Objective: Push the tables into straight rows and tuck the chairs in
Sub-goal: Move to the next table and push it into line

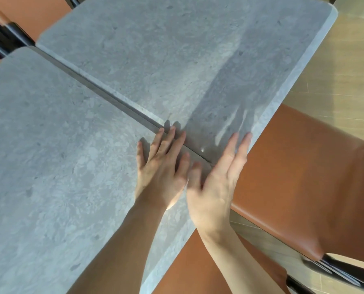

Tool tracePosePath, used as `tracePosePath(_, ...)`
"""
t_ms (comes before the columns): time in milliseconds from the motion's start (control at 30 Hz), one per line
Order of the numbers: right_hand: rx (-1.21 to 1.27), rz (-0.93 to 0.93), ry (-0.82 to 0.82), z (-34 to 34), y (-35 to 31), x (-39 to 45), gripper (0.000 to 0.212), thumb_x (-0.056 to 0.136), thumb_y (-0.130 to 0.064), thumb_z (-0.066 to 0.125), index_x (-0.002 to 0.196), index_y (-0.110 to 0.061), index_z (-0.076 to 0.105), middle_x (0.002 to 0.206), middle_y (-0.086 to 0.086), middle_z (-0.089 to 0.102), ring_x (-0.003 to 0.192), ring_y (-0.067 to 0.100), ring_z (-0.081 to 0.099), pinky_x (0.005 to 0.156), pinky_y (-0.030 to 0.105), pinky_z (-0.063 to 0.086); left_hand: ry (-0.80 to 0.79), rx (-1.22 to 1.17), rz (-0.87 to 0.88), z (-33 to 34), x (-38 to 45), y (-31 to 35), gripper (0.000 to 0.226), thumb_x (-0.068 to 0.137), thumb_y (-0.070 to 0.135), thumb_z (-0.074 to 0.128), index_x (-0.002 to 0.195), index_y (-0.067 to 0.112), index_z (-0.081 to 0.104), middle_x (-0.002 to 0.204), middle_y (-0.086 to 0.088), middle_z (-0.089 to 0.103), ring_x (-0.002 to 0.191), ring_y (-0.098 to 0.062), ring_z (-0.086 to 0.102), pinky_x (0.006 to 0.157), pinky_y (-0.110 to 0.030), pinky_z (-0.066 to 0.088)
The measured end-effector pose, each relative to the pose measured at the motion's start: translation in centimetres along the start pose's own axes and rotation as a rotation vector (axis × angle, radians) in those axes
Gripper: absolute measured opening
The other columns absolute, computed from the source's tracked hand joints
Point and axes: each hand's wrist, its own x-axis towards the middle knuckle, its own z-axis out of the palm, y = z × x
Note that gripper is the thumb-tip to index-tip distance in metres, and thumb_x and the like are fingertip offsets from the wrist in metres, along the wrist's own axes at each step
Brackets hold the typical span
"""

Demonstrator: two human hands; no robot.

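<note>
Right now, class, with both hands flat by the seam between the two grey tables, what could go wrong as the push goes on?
1. The left hand lies with its fingertips over the narrow gap between the near table and the far table; if the gap closes, fingers may be pinched.
2. The right hand sits at the far table's edge, above the orange chair; it might slip off.

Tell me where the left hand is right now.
In the head view, the left hand lies flat at the near table's corner, fingertips on the seam with the far table, beside the right hand.
</note>
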Motion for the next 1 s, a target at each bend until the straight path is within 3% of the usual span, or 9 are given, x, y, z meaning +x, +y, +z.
tracePosePath(200,-0.102,-0.226,-0.115,0.3,0.6,0.4,0.059,0.094,-0.008,0.042,0.152,-0.001,0.035,0.167,0.005,0.014,0.154,0.021,0.018,0.115,0.056,0.036,0.058,-0.096,-0.005,0.0,-0.2,0.0,0.077,0.090,0.051,0.006,0.163,0.030,0.015,0.171,0.009,0.004,0.155,0.000,-0.007,0.125,-0.038,-0.016)
tracePosePath(300,-0.156,-0.276,-0.163,0.0,0.5,0.3,0.060,0.093,-0.008,0.035,0.153,-0.007,0.036,0.165,0.008,0.020,0.154,0.017,0.018,0.125,0.047,0.020,0.142,-0.095,-0.043,0.1,-0.5,0.3,0.065,0.098,0.039,0.026,0.161,0.025,0.024,0.171,0.005,0.007,0.157,-0.006,-0.002,0.127,-0.038,-0.010)
tracePosePath(400,-0.184,-0.316,-0.203,-0.3,0.3,0.4,0.060,0.092,-0.010,0.033,0.151,-0.010,0.040,0.163,0.012,0.027,0.153,0.021,0.022,0.126,0.038,0.010,0.361,-0.061,-0.152,-0.1,-1.5,0.7,0.058,0.089,0.031,0.036,0.145,0.018,0.047,0.162,-0.001,0.034,0.148,-0.021,0.029,0.125,-0.048,0.016)
tracePosePath(533,-0.264,-0.319,-0.404,-0.6,0.3,1.1,0.063,0.091,-0.003,0.051,0.152,-0.012,0.038,0.162,0.011,0.030,0.151,0.023,0.027,0.125,0.031,0.007,0.360,-0.142,-0.402,-0.7,-3.3,2.7,0.035,0.089,0.020,0.048,0.121,0.012,0.059,0.120,-0.004,0.059,0.112,-0.028,0.051,0.089,-0.046,0.050)
tracePosePath(700,-0.470,-0.376,-0.878,-3.6,-1.9,3.3,0.062,0.096,0.006,0.046,0.155,-0.006,0.029,0.164,0.014,0.023,0.154,0.027,0.017,0.125,0.041,0.015,0.278,-0.567,-0.744,-5.3,-6.5,6.9,0.020,0.099,0.025,0.049,0.115,0.023,0.061,0.099,0.010,0.062,0.092,-0.015,0.060,0.062,-0.024,0.046)
tracePosePath(767,-0.430,-0.353,-1.052,-6.1,-4.4,4.4,0.058,0.101,-0.001,0.042,0.156,-0.010,0.026,0.166,0.007,0.017,0.154,0.022,0.012,0.124,0.033,0.017,0.385,-0.742,-0.776,-7.0,-8.8,8.4,0.017,0.100,0.020,0.052,0.108,0.021,0.067,0.100,0.011,0.066,0.092,-0.009,0.062,0.061,-0.006,0.041)
tracePosePath(867,-0.213,-0.349,-1.113,-10.1,-9.1,5.0,0.050,0.103,-0.006,0.045,0.152,-0.010,0.038,0.162,0.004,0.031,0.151,0.014,0.026,0.113,0.008,0.019,0.552,-0.893,-0.782,-10.0,-12.8,10.5,0.016,0.099,0.014,0.056,0.096,0.024,0.068,0.095,0.019,0.069,0.085,0.010,0.064,0.065,-0.003,0.039)
tracePosePath(933,-0.088,-0.248,-1.121,-12.7,-12.3,5.1,0.046,0.101,-0.005,0.047,0.147,-0.012,0.046,0.155,-0.001,0.044,0.145,0.009,0.036,0.108,0.002,0.022,0.637,-0.950,-0.784,-12.5,-15.5,11.8,0.017,0.097,0.017,0.058,0.095,0.030,0.069,0.099,0.018,0.071,0.091,0.009,0.064,0.077,-0.013,0.044)
tracePosePath(1000,0.008,-0.084,-1.151,-15.5,-15.1,4.9,0.045,0.101,-0.008,0.045,0.144,-0.021,0.050,0.149,-0.012,0.050,0.139,0.001,0.042,0.111,0.012,0.031,0.711,-1.002,-0.788,-14.8,-17.9,13.0,0.015,0.091,0.027,0.057,0.096,0.034,0.069,0.105,0.016,0.072,0.104,-0.003,0.066,0.088,-0.028,0.050)
